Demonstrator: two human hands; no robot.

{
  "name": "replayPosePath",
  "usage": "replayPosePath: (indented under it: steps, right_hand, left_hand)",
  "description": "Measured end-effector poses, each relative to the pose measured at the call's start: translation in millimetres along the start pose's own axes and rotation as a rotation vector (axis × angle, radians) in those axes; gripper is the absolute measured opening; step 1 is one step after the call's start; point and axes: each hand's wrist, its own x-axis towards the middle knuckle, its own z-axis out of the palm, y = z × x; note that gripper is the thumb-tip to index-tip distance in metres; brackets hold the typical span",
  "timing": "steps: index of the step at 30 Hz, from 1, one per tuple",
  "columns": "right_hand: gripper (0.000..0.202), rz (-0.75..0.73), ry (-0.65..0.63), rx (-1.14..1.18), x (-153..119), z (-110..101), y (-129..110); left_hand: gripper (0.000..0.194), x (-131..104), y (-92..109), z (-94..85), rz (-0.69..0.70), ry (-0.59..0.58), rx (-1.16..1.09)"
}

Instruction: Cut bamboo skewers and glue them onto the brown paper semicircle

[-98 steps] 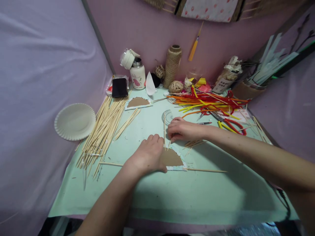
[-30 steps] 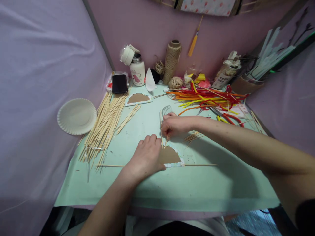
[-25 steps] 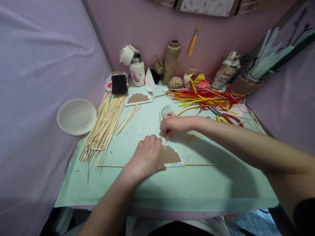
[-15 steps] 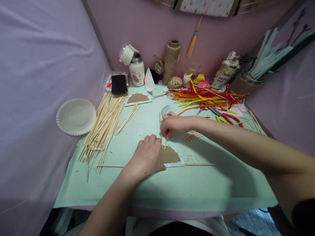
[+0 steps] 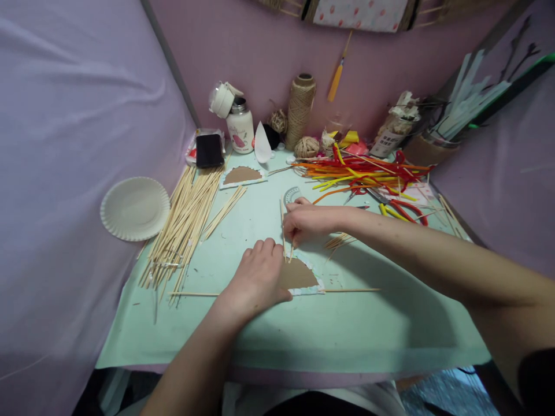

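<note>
My left hand (image 5: pixel 259 271) lies over the left part of a brown half-round cardboard piece (image 5: pixel 299 274) with a pale patterned rim, pressing it to the table. Beyond its curved top edge, my right hand (image 5: pixel 300 222) pinches a short thin stick (image 5: pixel 291 253) whose lower end meets the edge. Another upright stick (image 5: pixel 282 231) lies just left of those fingers. A long skewer (image 5: pixel 353 290) runs along the straight edge and sticks out on both sides. The clear protractor (image 5: pixel 292 194) is partly behind my right hand.
A skewer pile (image 5: pixel 184 225) and a paper plate (image 5: pixel 135 208) are at left. A second half-round piece (image 5: pixel 243 175), a white bottle (image 5: pixel 240 128) and a twine spool (image 5: pixel 300 112) stand farther back. Coloured pipe cleaners (image 5: pixel 364 170) and red-handled pliers (image 5: pixel 407 211) lie at right.
</note>
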Motion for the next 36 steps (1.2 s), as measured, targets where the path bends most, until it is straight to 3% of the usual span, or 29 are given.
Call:
replayPosePath:
  steps: [6, 10, 14, 17, 20, 23, 26, 29, 36]
  right_hand:
    - [0.016, 0.018, 0.070, 0.011, -8.9, 0.1, -5.3]
    - [0.017, 0.057, 0.191, -0.003, -22.3, -4.6, -7.2]
    - [0.015, 0.188, 0.475, -0.047, -58.1, -13.4, -10.3]
    - [0.018, 0.350, 0.732, -0.035, -96.9, -13.3, -14.9]
    - [0.020, 0.469, 0.911, 0.037, -134.9, -1.3, -20.1]
    - [0.022, 0.623, 1.059, 0.090, -165.3, 20.6, -20.2]
    - [0.024, 0.947, 1.053, 0.137, -188.0, 43.8, -11.4]
    - [0.033, 1.234, 0.871, 0.016, -203.4, 60.4, 2.9]
    - [0.029, 1.366, 0.719, -0.090, -204.2, 74.1, 28.5]
  left_hand:
    - [0.058, 0.2, -1.5, 1.3, 0.004, 0.003, 0.013]
    - [0.062, 0.9, -2.6, 2.1, 0.000, -0.003, 0.018]
    - [0.062, -2.9, -2.2, -7.5, 0.005, 0.017, -0.016]
    - [0.047, -4.8, 1.5, -23.6, -0.013, 0.109, 0.007]
    - [0.029, 3.9, 10.3, -38.3, -0.053, 0.192, 0.069]
    - [0.025, 26.1, 22.1, -41.1, -0.059, 0.222, 0.133]
    - [0.028, 52.2, 30.4, -31.5, -0.117, 0.260, 0.198]
    - [0.031, 70.0, 31.2, -18.8, -0.172, 0.295, 0.209]
    - [0.034, 78.8, 24.1, -7.2, -0.210, 0.265, 0.240]
